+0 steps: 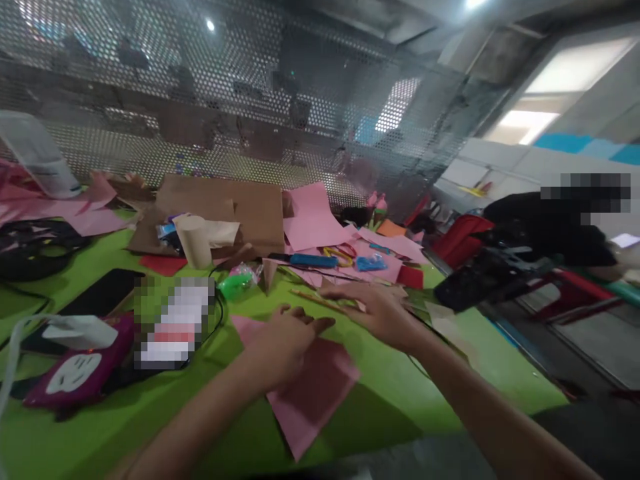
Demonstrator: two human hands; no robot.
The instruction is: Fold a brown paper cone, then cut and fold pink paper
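A pink sheet of paper [313, 400] lies on the green table [125, 420] in front of me. My left hand [283, 337] rests flat on its upper part with the fingers stretched out. My right hand [377, 310] reaches just beyond the sheet, palm down, fingers spread over a pencil-like stick [315, 300]. Motion blur hides whether it touches the stick. Neither hand visibly holds anything.
Pink paper scraps [315, 220], brown cardboard [250, 207], a paper roll [195, 243], a blue cutter [313, 260] and scissors [340, 255] clutter the back. A phone [100, 297] and a purple case [75, 377] lie left. A perforated metal screen [225, 100] stands behind. A person in black [545, 230] sits at right.
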